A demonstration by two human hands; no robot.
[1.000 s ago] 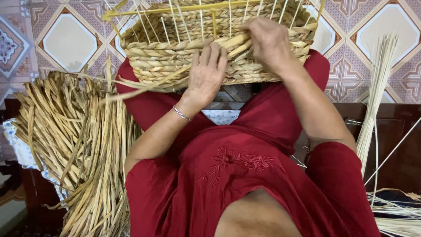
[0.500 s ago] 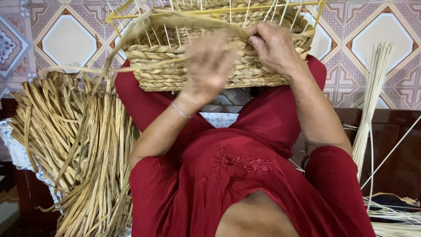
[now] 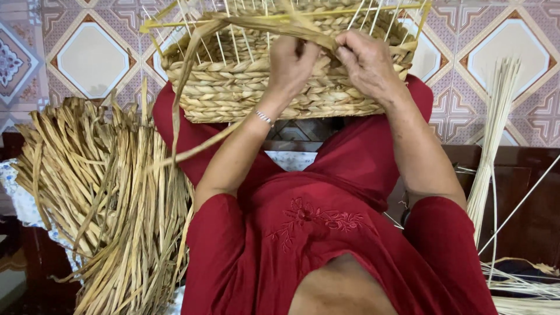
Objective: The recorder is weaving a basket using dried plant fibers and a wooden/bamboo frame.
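A half-woven straw basket [image 3: 233, 87] rests on my red-clad knees, its thin upright ribs and yellow frame rising above the plaited rows. A long flat dried strand [image 3: 192, 64] arcs over the basket's rim and trails down to the left. My left hand [image 3: 290, 63] pinches this strand at the top of the weave. Right beside it, my right hand [image 3: 367, 63] grips the same strand against the ribs. A thin silver bracelet circles my left wrist.
A large heap of dried flat reeds [image 3: 105, 204] lies at my left. A bundle of thin pale sticks [image 3: 493, 134] leans at the right, with more stalks low on the right [image 3: 519, 286]. Patterned floor tiles [image 3: 93, 58] lie beyond; dark wooden furniture sits beneath me.
My left hand has risen from the basket's side wall to the rim beside my right hand, pulling the strand up and over in an arc. The view has shifted slightly.
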